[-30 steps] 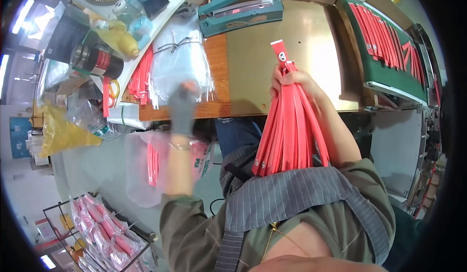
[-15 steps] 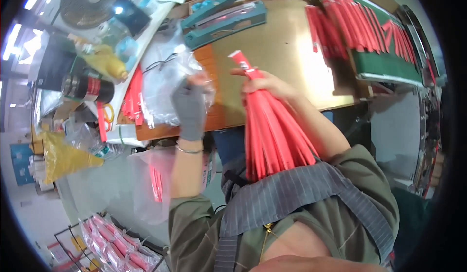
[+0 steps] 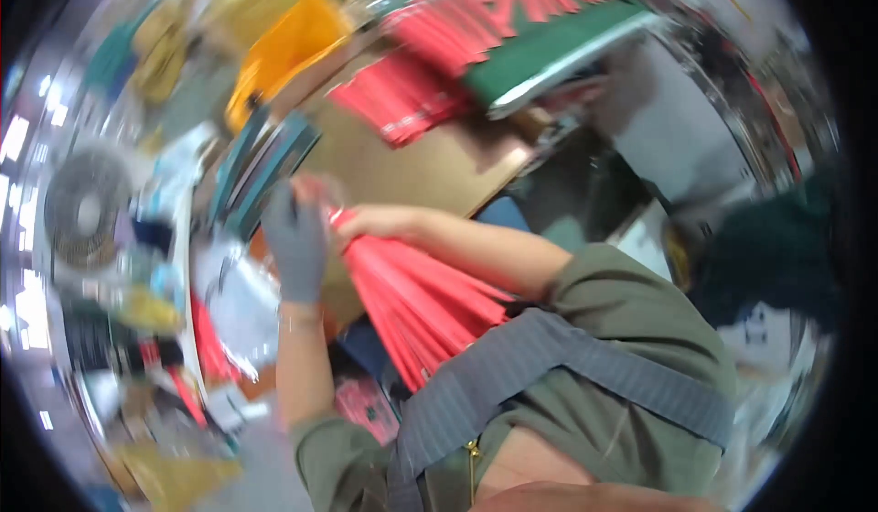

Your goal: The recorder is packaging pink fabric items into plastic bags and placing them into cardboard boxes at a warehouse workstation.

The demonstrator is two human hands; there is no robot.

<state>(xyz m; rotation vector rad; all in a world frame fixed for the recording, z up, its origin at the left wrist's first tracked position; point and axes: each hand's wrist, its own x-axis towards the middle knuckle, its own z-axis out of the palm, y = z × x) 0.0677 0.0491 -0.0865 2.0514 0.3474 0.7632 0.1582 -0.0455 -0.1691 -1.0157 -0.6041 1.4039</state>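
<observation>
A bundle of long, flat red strips (image 3: 412, 297) fans down from my right hand (image 3: 377, 223) toward my apron (image 3: 540, 352). The fingers of that hand are wrapped round its narrow upper end. My left hand (image 3: 297, 242), in a grey glove with bare fingertips, is up against the same end of the bundle. Motion smears its fingertips, so whether they grip anything does not show. Behind both hands lies the tan tabletop (image 3: 384, 169).
More red strips (image 3: 402, 96) lie at the table's far side, and others rest on a green surface (image 3: 558, 50) beyond. A blue-grey holder (image 3: 265, 173) stands past my left hand. Clear plastic bags (image 3: 242, 297) and a fan (image 3: 89, 210) are at the left.
My view has swung to the right. My left hand has moved from over the plastic bags to the upper end of the bundle. My right hand still grips the red strips.
</observation>
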